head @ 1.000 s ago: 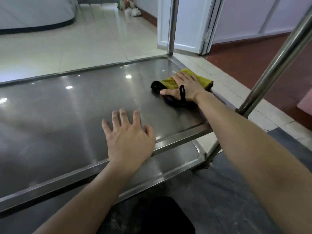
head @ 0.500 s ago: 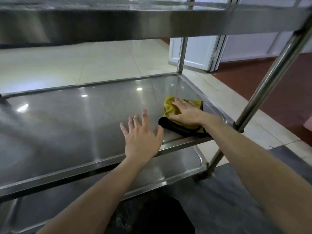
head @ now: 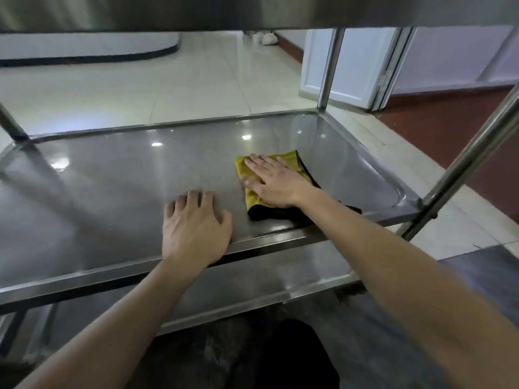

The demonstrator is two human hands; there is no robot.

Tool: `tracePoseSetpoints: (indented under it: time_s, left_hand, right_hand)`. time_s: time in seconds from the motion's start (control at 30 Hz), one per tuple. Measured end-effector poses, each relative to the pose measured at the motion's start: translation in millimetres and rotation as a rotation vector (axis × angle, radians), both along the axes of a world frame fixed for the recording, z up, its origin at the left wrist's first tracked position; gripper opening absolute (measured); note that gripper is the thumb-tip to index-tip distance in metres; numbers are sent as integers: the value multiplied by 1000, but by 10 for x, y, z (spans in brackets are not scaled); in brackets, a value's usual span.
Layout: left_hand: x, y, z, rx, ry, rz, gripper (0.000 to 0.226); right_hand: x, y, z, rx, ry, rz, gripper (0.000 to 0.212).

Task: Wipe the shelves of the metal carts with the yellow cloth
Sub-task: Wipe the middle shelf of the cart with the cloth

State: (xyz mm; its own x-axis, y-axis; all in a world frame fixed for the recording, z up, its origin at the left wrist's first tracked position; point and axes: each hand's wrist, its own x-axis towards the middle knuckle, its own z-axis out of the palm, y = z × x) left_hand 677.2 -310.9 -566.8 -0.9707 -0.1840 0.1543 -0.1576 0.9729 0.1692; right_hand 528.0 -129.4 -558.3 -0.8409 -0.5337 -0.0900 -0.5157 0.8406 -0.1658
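The yellow cloth, with a black edge, lies flat on the middle shelf of the metal cart, right of centre. My right hand presses down on it with straight, spread fingers. My left hand rests palm-down on the bare steel near the shelf's front rim, a short way left of the cloth, holding nothing. Part of the cloth is hidden under my right palm and wrist.
The cart's top shelf hangs close overhead. Steel posts stand at the back right, front right and back left. A lower shelf sits beneath. Tiled floor and a white door lie beyond.
The view dropped below the top shelf. My right hand slid the cloth from the shelf's right side toward the front, then left toward the centre. My left hand stayed planted near the front rim.
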Motion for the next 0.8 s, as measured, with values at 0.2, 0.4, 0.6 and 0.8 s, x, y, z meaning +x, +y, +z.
tracePoseSetpoints:
  time_s: [0.2,0.4,0.6,0.8]
  left_hand:
    - [-21,57,-76,-23,42,5,57]
    - [7,8,-40,-24,9,12,60]
    - [12,76,-43,-12,7,18,58]
    - [18,63,-32,-37,-3,-2,66]
  right_hand:
    - [-854,1188,32,58,41,-597,84]
    - [-346,-768,25,21,10,-73,75]
    - [-771,619,66,43,9,-295,78]
    - [-1013,408,58,42,44,-440,78]
